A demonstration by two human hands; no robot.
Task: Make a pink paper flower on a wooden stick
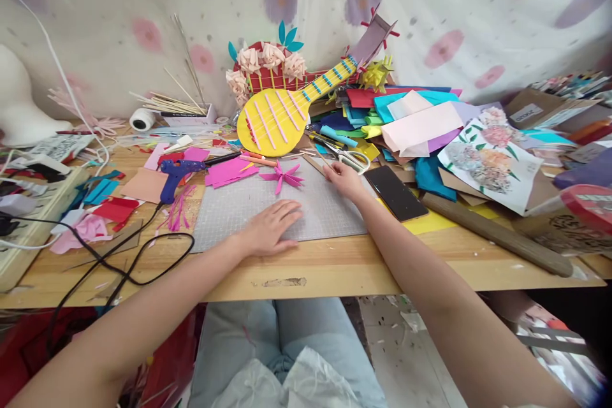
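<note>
My left hand [271, 227] lies palm down on the grey cutting mat [220, 217], fingers stretched out and holding nothing. Toward the mat's far right edge, my right hand [343, 181] has its fingers curled together. Whatever they may pinch is too small to make out; a thin brown strip [313, 164] lies by the fingertips. Just beyond that hand are scissors [352, 158] with pale handles. A pink paper flower with narrow petals [281, 177] rests at the mat's far side, beside pink paper pieces [229, 172]. Right of my right hand lies a black phone [396, 193].
A yellow paper lute [275, 122] leans at the back before pale paper roses [272, 56]. Left are a blue glue gun [176, 175], its black cord and a power strip [38, 217]. Right are piled coloured papers [421, 121] and a wooden stick [497, 236].
</note>
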